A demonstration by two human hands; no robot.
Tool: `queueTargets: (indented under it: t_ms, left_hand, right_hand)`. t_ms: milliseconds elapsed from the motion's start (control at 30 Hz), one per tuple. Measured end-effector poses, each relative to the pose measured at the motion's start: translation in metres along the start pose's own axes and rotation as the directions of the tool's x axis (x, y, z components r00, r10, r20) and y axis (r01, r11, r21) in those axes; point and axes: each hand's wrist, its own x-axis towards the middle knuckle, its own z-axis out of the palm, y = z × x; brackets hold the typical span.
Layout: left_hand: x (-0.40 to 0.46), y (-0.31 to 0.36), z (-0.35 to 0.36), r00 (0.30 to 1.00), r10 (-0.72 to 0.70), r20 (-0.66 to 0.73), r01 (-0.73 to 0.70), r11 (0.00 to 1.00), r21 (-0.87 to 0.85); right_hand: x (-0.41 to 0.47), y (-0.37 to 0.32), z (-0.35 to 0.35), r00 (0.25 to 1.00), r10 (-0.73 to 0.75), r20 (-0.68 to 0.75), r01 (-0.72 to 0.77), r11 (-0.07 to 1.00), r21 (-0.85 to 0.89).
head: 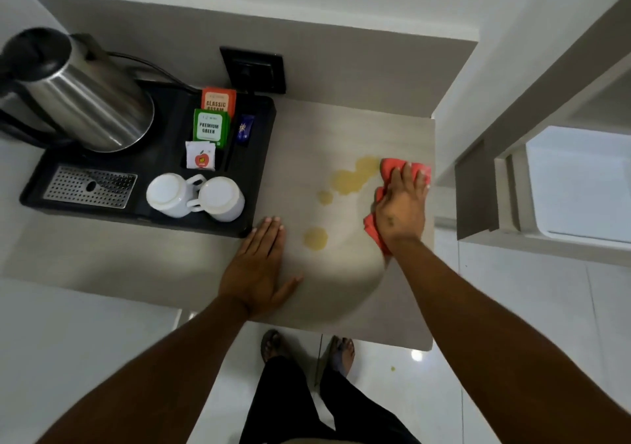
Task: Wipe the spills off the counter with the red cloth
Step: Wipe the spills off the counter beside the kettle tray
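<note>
The beige counter (pixel 307 136) carries yellow spills: a large patch (pixel 355 177), a small drop (pixel 325 197) and a round puddle (pixel 316 238). My right hand (pixel 403 208) presses the crumpled red cloth (pixel 387 168) flat on the counter, just right of the large patch, near the right edge. My left hand (pixel 259 266) lies flat and open on the counter, left of the round puddle, beside the tray's front corner.
A black tray (pixel 259 156) at left holds a steel kettle (pixel 85 98), two upturned white mugs (pixel 194 197), tea sachets (pixel 210 126) and a drip grate (pixel 90 186). A wall socket (pixel 254 69) sits behind. A yellow drop (pixel 392 369) marks the floor by my feet.
</note>
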Motion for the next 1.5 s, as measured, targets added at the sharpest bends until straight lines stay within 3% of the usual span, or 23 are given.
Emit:
queueTargets:
  t_ms: [100, 167, 367, 467, 567, 767, 900, 1033, 1167, 1333, 1500]
  left_hand:
    - [0.001, -0.002, 0.002, 1.0, -0.008, -0.011, 0.008, 1.0, -0.017]
    - [0.0, -0.002, 0.004, 1.0, -0.005, -0.018, 0.005, 1.0, -0.021]
    - [0.001, -0.002, 0.004, 0.999, 0.003, -0.037, -0.004, 1.0, -0.028]
    - [0.0, -0.002, 0.003, 0.999, -0.003, -0.035, 0.002, 0.999, -0.035]
    - [0.0, -0.002, 0.002, 0.999, -0.003, -0.034, 0.001, 0.999, -0.047]
    - [-0.001, -0.001, 0.001, 0.999, 0.009, -0.051, -0.012, 0.999, -0.048]
    - [-0.001, 0.0, 0.0, 0.998, 0.012, -0.056, -0.014, 1.0, -0.027]
    - [-0.001, -0.001, 0.0, 0.998, -0.002, -0.055, 0.0, 0.999, -0.042]
    - [-0.001, 0.0, 0.001, 0.997, 0.007, -0.076, -0.011, 0.999, -0.053]
    - [-0.001, -0.001, 0.0, 0.998, 0.006, -0.056, -0.008, 0.999, -0.049]
    - [-0.001, -0.001, 0.0, 0.999, -0.007, -0.034, 0.004, 0.998, -0.067]
  right_hand:
    - [-0.038, 0.003, 0.006, 0.996, -0.092, -0.017, 0.091, 0.996, -0.016]
    - [-0.044, 0.016, 0.004, 0.998, -0.066, -0.014, 0.066, 0.997, -0.035]
    - [0.046, 0.001, -0.005, 1.0, -0.003, -0.009, 0.002, 1.0, -0.018]
    - [0.064, -0.013, -0.001, 0.985, -0.162, 0.055, 0.161, 0.987, 0.011]
    - [0.049, 0.007, -0.004, 0.924, -0.365, 0.111, 0.367, 0.93, 0.009]
    - [0.085, 0.023, -0.016, 0.964, -0.253, 0.08, 0.255, 0.967, -0.02]
    - [0.09, -0.006, -0.004, 0.921, -0.365, 0.134, 0.363, 0.931, 0.035]
    - [0.065, 0.019, -0.009, 0.833, -0.516, 0.2, 0.516, 0.855, 0.053]
    - [0.085, 0.041, -0.019, 0.909, -0.395, 0.133, 0.393, 0.919, 0.036]
    - [0.114, -0.013, -0.001, 0.927, -0.357, 0.113, 0.348, 0.933, 0.087]
    - [0.073, -0.028, 0.005, 0.815, -0.552, 0.178, 0.525, 0.833, 0.176]
